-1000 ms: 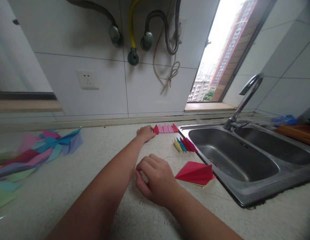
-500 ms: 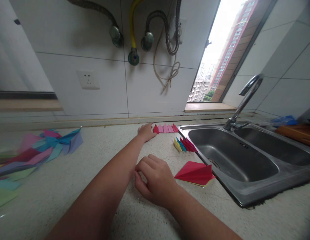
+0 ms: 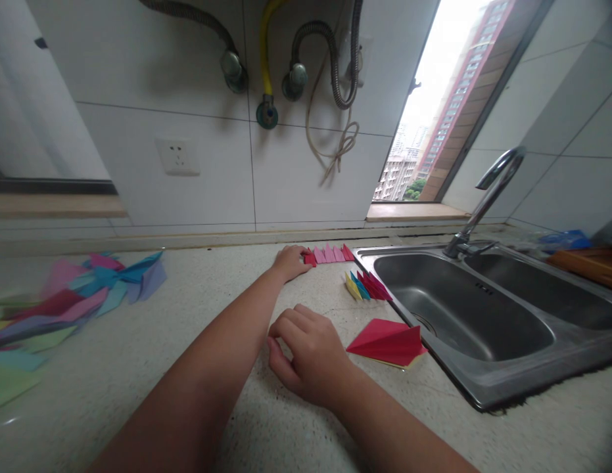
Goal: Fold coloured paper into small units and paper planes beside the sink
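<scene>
Reaching toward the wall, my left hand (image 3: 290, 263) has its fingers and thumb closed on a small red folded paper piece (image 3: 310, 258) at the left end of a row. Several pink folded paper pieces (image 3: 328, 254) continue that row to the right, with a red one at its far end. My right hand (image 3: 306, 351) rests over the counter beside my left forearm, fingers curled in loosely, nothing seen in it. Just right of it lies a larger red folded paper (image 3: 387, 341) with a yellowish edge beneath. Yellow, blue and crimson folded pieces (image 3: 367, 286) stand near the sink.
A double steel sink (image 3: 476, 381) with a faucet (image 3: 490, 190) fills the right side. Many coloured folded papers (image 3: 108, 276) spread over the left of the speckled counter (image 3: 187, 328). On the tiled wall are a socket (image 3: 178, 157), hoses and a tied cord (image 3: 342, 144).
The fingers of my left hand have closed over the leftmost red piece, which now looks tilted or lowered. My right hand stays in place. The view has shifted slightly.
</scene>
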`<state>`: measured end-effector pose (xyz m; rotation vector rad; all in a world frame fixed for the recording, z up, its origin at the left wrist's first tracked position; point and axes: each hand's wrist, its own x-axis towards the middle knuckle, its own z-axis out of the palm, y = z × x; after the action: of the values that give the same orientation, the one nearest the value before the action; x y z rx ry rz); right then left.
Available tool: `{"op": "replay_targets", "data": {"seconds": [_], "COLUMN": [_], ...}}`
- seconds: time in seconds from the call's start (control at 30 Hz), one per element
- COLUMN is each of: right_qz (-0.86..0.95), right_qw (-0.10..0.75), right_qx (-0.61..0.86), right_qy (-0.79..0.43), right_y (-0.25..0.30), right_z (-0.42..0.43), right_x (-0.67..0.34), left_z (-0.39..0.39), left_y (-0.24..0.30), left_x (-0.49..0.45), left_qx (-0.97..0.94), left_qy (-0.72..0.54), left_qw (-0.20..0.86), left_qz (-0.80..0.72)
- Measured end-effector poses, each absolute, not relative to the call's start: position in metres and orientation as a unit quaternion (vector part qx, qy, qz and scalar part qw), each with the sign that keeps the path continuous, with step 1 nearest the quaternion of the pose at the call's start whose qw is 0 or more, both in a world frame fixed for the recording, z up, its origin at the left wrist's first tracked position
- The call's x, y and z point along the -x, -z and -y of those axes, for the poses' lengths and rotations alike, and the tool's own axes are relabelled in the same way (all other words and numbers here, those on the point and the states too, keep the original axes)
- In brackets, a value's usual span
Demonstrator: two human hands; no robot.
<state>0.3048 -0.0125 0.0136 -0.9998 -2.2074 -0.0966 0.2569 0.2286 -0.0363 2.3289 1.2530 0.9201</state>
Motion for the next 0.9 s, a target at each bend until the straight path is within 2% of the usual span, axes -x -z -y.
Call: {"op": "replay_targets", "data": {"seconds": [0.9], "right_qz": [0.857], "right_qw": [0.32], "right_qx": [0.403], "right_qy": [0.033], "right_y": [-0.012], "right_z": [0.012], "right_x": [-0.303], "left_z": [-0.252], "left_y": [0.047], "left_x": [-0.262], "left_qx": [-0.83], "left_qy": [-0.314], "left_qw": [0.151], "left_qz": [-0.436]}}
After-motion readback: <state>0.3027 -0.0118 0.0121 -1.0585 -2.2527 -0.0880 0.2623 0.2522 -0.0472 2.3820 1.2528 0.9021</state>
